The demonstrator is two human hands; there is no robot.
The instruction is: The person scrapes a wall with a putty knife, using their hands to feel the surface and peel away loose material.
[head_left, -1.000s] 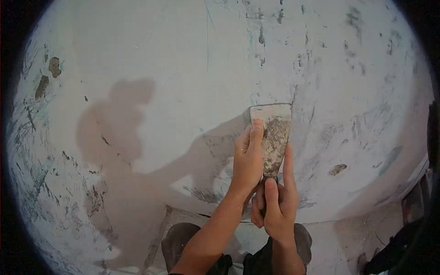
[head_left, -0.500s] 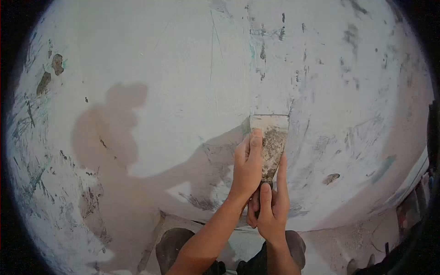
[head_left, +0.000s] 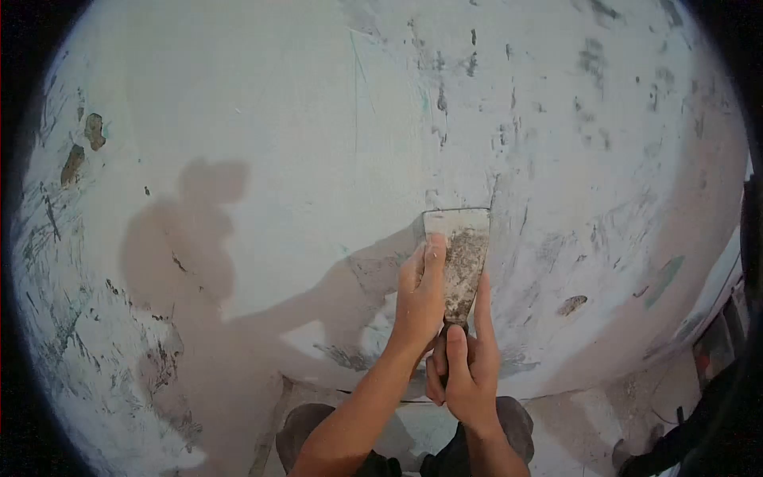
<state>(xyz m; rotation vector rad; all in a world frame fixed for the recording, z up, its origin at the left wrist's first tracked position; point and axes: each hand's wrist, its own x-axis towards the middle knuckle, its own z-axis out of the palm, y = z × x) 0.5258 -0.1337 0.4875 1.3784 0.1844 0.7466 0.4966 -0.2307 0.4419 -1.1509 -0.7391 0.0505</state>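
A wide scraper (head_left: 466, 262), its metal blade crusted with dried plaster, points upward with its straight edge at the pale, patchy wall (head_left: 262, 103). My left hand (head_left: 421, 298) grips the blade's left side, a digit lying flat on its face. Lower down, my right hand (head_left: 470, 370) is wrapped around the dark handle, thumb on top and one finger stretched along the blade's right edge. Most of the handle is hidden by my hands. Dark scuffs and scrape marks surround the blade on the wall.
Chipped holes (head_left: 73, 164) show at the wall's left, and another chip (head_left: 571, 305) at right. Shadows of my head and arm fall across the wall. My knees (head_left: 306, 425) are close to its base. Dark clothing (head_left: 675, 441) shows at the lower right above the dusty floor.
The view has shifted slightly, so the upper wall marks, scraper and hands appear a little lower and further left. Both hands keep the same grip.
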